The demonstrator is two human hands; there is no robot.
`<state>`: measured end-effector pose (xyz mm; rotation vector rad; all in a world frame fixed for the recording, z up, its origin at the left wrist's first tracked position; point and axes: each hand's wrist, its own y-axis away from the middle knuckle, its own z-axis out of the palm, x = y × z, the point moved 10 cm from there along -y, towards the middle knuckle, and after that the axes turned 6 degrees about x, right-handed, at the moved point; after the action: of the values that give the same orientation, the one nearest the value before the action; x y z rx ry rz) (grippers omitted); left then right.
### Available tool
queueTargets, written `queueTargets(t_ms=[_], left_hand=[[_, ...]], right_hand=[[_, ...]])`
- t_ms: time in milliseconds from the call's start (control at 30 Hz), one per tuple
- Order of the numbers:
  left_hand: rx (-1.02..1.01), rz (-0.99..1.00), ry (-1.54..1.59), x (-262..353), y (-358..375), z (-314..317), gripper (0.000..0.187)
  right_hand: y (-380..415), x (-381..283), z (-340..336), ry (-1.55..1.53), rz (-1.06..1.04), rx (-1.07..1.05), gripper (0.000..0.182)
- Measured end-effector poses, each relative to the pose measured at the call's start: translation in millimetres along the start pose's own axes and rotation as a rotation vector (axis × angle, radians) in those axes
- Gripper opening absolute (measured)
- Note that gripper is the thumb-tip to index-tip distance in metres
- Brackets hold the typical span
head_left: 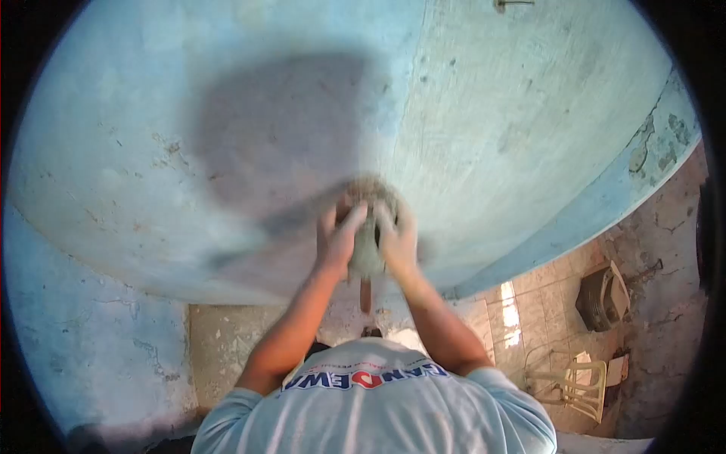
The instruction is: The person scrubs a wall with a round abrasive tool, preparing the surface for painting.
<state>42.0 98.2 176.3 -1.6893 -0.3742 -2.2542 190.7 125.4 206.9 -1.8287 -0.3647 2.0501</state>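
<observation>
Both hands are raised together against the blue-green wall (484, 129). My left hand (340, 236) curls around the left side of a rough grey lump that looks like wet mortar (368, 259). On its other side my right hand (398, 236) is closed in the same way, thumbs near each other on top. A brownish, crumbly patch (367, 185) shows on the wall just beyond the fingertips. Below the lump a narrow brown strip (366, 295) runs downward. Some fingers are hidden behind the lump, and the hands look slightly blurred.
A large shadow falls on the wall left of the hands. Down on the tiled floor (529, 303) at right stand a pale plastic chair (582, 386) and a dark, boxy object like an old television (601, 296). Cracked plaster (646, 147) lines the right edge of the wall.
</observation>
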Motion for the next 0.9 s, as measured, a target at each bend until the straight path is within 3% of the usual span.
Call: queueTargets(t_ms=[67, 100, 167, 267, 300, 400, 500, 567, 633, 667, 733, 767, 800, 900], left_hand=[[0.021, -0.088, -0.02, -62.6, 19.4, -21.4, 0.037], [0.044, -0.166, -0.028, -73.8, 25.4, -24.1, 0.04], [0.017, -0.053, -0.052, -66.3, 7.4, -23.9, 0.036], [-0.011, 0.09, -0.017, 30.5, -17.1, 2.6, 0.025], [-0.028, 0.133, 0.004, 57.6, -16.6, 9.7, 0.025], [-0.049, 0.126, 0.051, 76.3, -18.0, 15.2, 0.023], [-0.011, 0.082, 0.007, -7.4, -2.9, -12.4, 0.025], [0.044, 0.046, -0.029, -54.4, 10.6, -26.0, 0.029], [0.096, 0.055, -0.056, -55.9, 18.6, -27.5, 0.032], [0.074, 0.048, -0.067, -53.9, 4.6, -26.3, 0.03], [-0.037, 0.14, -0.017, 14.3, -17.3, -4.1, 0.029], [0.005, 0.123, -0.02, 58.2, -12.3, 6.2, 0.028], [-0.03, 0.16, 0.052, 71.4, -22.6, 11.5, 0.03], [-0.055, 0.097, 0.07, 81.1, -12.5, 16.8, 0.03]], right_hand=[[52.1, 63.4, -13.0, 0.021, 0.233, -0.003, 0.036], [46.9, 64.3, -9.5, -0.016, 0.235, 0.007, 0.033], [46.1, 68.6, -6.1, -0.076, 0.263, 0.022, 0.028], [-12.9, -0.4, 16.2, -0.057, 0.094, -0.009, 0.023], [-24.7, -16.9, 20.6, -0.083, 0.124, -0.018, 0.023], [-37.2, -41.0, 25.9, -0.086, 0.102, -0.049, 0.024], [9.1, 2.4, 6.4, 0.057, 0.004, -0.022, 0.027], [44.0, 55.1, -6.2, 0.041, 0.115, -0.026, 0.031], [61.0, 81.3, -8.7, -0.024, 0.305, -0.003, 0.036], [39.9, 78.1, -4.0, -0.008, 0.143, -0.015, 0.032], [-9.3, 2.8, 14.2, 0.025, 0.045, -0.023, 0.024], [-26.9, -26.1, 22.8, -0.045, 0.049, -0.03, 0.022], [-41.7, -53.1, 28.7, -0.002, -0.034, -0.065, 0.02], [-39.2, -55.2, 28.1, -0.008, 0.027, -0.064, 0.02]])
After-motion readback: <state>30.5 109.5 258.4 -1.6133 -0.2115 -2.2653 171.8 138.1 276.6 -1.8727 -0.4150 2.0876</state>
